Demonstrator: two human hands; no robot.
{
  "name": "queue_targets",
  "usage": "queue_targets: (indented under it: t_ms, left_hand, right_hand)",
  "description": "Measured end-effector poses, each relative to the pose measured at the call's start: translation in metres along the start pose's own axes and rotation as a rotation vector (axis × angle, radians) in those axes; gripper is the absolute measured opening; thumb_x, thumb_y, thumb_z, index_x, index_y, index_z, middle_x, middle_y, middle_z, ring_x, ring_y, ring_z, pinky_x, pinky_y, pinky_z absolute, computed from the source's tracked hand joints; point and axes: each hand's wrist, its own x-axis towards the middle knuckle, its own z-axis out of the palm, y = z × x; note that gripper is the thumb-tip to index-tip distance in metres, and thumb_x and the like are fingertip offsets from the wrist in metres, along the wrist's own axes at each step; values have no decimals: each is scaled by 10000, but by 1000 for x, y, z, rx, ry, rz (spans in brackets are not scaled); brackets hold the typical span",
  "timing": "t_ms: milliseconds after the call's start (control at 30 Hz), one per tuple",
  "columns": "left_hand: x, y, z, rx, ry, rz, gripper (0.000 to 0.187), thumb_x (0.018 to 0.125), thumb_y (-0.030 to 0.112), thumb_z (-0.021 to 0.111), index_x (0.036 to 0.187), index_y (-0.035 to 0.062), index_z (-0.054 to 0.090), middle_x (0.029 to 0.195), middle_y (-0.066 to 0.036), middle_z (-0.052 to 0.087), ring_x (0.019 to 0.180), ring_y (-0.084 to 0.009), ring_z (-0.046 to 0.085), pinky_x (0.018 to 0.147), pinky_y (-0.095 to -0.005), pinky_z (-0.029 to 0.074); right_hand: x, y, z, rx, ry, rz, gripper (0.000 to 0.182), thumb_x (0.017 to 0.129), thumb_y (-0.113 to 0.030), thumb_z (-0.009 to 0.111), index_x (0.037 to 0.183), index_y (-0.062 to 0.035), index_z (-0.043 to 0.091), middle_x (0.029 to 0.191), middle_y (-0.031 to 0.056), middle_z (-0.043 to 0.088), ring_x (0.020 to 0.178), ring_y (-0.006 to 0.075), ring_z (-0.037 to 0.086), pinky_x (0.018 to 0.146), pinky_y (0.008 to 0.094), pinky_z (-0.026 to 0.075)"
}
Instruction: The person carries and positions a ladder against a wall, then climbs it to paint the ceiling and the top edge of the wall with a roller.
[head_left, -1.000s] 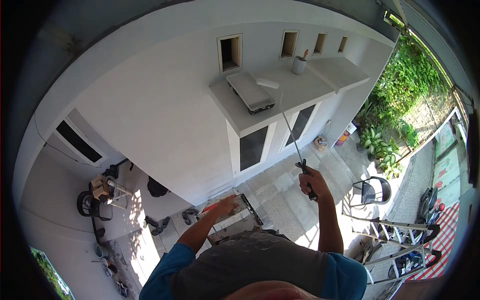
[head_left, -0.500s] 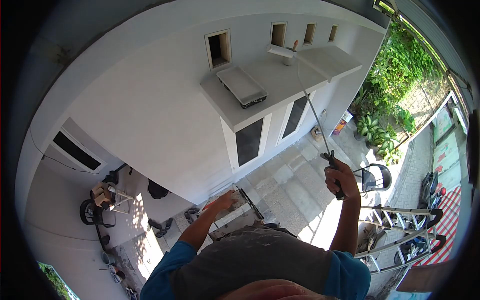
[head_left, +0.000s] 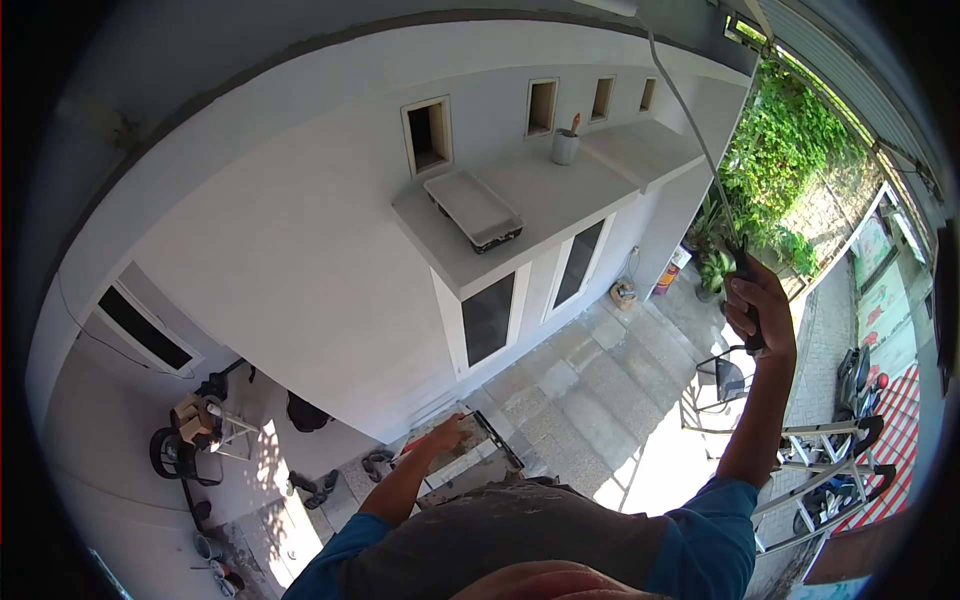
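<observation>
My right hand [head_left: 757,300] is raised at the right, closed round the black handle of a paint roller [head_left: 693,120]. Its long thin rod runs up to a pale roller head [head_left: 607,6], partly cut off by the top edge, close to the grey ceiling surface. Low at centre-left, my left hand [head_left: 447,433] has its fingers curled at the edge of a paint-spattered platform [head_left: 470,462]; what they grip is hard to see. On the ledge [head_left: 560,190] lie a white paint tray [head_left: 473,212] and a grey pot [head_left: 565,148] with a brush in it.
Grey paving [head_left: 580,370] lies far below. A metal ladder [head_left: 820,450] and a black chair [head_left: 725,380] are at the right. Small square openings [head_left: 428,136] line the wall above the ledge. Boxes [head_left: 193,417] and a stool stand at lower left; plants grow at the right.
My right hand has moved up and right with the paint roller. The roller head has gone from above the ledge pot to the ceiling. My left hand stays near the platform edge.
</observation>
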Motion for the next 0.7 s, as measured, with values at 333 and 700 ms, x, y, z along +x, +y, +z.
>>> queue_targets:
  t_ms: [333,700]
  left_hand:
    - [-7,11,-1,15,5,-54,703,892,437,673,1430,93,379,1356,-202,545,1259,-359,511,1052,-436,394]
    - [-1,-7,12,-30,48,25,684,886,427,677,1410,76,412,1308,-224,573,1224,-353,543,1016,-431,418]
  right_hand:
    - [220,-90,60,-555,-27,-265,317,981,-226,534,1226,-26,557,816,31,633,558,77,558,441,222,447]
    - [412,-134,91,-804,-53,-379,274,988,-307,521,1016,-51,615,783,52,678,587,142,639,485,291,482]
